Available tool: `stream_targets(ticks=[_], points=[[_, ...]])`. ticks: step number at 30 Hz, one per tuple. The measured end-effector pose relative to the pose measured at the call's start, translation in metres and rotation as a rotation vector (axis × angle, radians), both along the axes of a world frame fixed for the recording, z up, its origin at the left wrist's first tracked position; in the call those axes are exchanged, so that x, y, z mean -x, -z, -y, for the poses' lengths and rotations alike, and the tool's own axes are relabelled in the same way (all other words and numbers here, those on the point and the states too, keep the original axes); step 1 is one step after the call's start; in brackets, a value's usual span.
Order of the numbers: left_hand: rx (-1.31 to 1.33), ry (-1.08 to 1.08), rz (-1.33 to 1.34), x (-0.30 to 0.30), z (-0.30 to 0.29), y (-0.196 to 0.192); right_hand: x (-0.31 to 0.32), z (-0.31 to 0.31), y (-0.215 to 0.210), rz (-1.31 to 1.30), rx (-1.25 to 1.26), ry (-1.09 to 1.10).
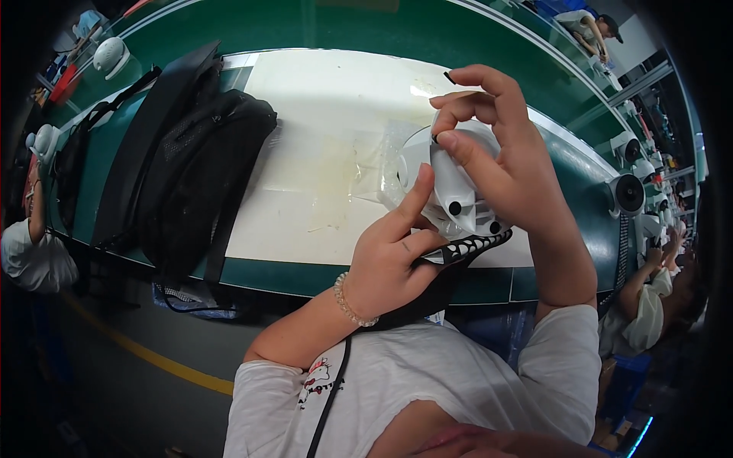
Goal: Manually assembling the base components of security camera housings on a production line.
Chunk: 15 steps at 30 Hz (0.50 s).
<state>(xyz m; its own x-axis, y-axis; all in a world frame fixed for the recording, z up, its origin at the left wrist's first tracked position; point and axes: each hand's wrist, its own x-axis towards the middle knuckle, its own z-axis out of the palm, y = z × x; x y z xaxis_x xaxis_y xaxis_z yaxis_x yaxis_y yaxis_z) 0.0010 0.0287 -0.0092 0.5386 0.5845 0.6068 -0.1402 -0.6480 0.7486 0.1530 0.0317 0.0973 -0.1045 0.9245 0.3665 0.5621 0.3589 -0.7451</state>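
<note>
A white plastic housing (452, 182) with rounded sides lies in front of me on clear plastic wrap (369, 169). Black round pads (455, 208) sit on its near end. My left hand (397, 256) reaches in from the left, its raised finger against the housing. Its other fingers are curled over a black backing sheet (482, 243) with white round gaps. Above the housing, my right hand (496, 141) pinches a small black pad (435, 139) between thumb and finger. Another small black piece (449, 77) clings to the tip of its raised forefinger.
Black mesh bags (202, 164) are piled on the left of the white work mat (305, 145). The green bench (565, 168) holds a round black-faced device (630, 193) at right. Co-workers sit at left (37, 252), right (649, 305) and far right (592, 30).
</note>
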Motion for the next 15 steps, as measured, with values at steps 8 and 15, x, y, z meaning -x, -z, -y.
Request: stream_targets(ticks=[8, 15], points=[[0.028, -0.004, -0.021, -0.0009, 0.0002, -0.0031, -0.0037, 0.0019, 0.0028, -0.111, -0.008, 0.012], [-0.016, -0.022, 0.018, -0.0016, 0.0002, -0.0012, 0.0007, 0.0015, 0.0, -0.06, 0.02, 0.056]])
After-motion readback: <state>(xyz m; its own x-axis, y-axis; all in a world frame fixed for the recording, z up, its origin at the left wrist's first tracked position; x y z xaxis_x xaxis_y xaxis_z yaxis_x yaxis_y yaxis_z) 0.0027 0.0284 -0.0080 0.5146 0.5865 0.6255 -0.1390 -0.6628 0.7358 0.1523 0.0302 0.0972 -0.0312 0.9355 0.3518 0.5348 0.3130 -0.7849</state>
